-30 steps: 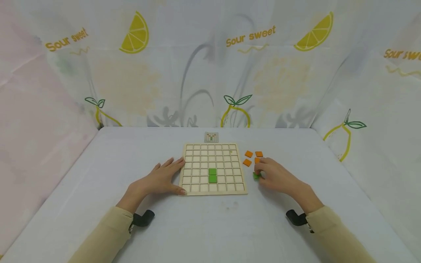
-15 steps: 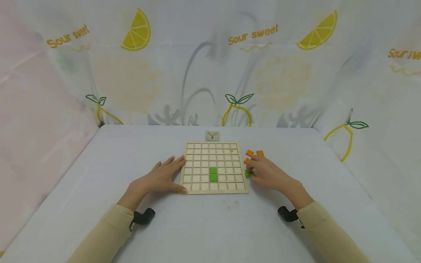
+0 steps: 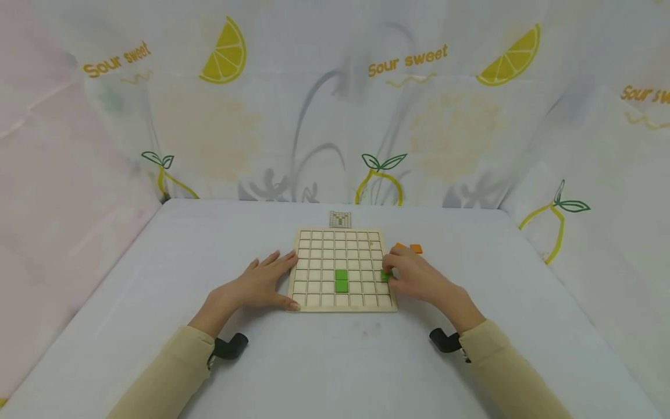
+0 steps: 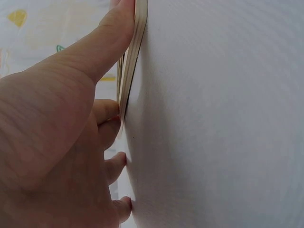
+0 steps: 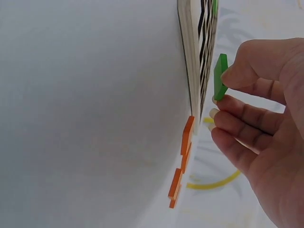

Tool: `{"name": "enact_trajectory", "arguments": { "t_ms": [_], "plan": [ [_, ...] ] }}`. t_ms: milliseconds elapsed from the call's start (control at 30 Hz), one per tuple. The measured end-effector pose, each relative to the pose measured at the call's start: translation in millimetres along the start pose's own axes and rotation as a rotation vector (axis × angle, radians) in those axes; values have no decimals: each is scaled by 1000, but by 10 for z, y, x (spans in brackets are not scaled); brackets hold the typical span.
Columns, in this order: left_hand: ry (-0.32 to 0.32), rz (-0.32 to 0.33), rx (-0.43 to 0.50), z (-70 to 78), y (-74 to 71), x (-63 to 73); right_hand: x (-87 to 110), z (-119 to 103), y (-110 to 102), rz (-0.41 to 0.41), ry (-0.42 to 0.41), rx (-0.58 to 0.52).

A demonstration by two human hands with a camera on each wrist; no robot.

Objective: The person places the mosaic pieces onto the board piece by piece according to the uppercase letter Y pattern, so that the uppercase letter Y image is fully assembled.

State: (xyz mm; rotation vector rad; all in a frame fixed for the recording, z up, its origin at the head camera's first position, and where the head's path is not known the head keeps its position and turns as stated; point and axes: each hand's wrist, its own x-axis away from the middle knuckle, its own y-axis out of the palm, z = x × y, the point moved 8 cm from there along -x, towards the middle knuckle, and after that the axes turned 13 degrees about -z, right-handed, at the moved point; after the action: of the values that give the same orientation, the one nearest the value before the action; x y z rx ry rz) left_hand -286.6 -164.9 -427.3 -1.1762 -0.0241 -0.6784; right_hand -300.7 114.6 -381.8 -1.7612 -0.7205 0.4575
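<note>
A pale wooden grid board lies on the white table, with two green square tiles one behind the other in its middle column. My left hand rests spread along the board's left edge, thumb at the near corner, as the left wrist view also shows. Over the board's right edge, my right hand pinches a third green tile between thumb and fingers. In the right wrist view that tile is held tilted, apart from the board.
Several orange square tiles lie right of the board, partly hidden by my right hand in the head view. Behind the board sits a small pattern card. A printed cloth hangs behind the table.
My right hand has moved left with the green tile, from beside the orange tiles to the board's right edge. My left hand keeps its place on the board.
</note>
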Motion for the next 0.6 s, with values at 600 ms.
{"name": "enact_trajectory", "arguments": {
  "t_ms": [600],
  "plan": [
    [0, 1, 15, 17, 9, 10, -219, -159, 56, 23, -36, -10]
  ]
}}
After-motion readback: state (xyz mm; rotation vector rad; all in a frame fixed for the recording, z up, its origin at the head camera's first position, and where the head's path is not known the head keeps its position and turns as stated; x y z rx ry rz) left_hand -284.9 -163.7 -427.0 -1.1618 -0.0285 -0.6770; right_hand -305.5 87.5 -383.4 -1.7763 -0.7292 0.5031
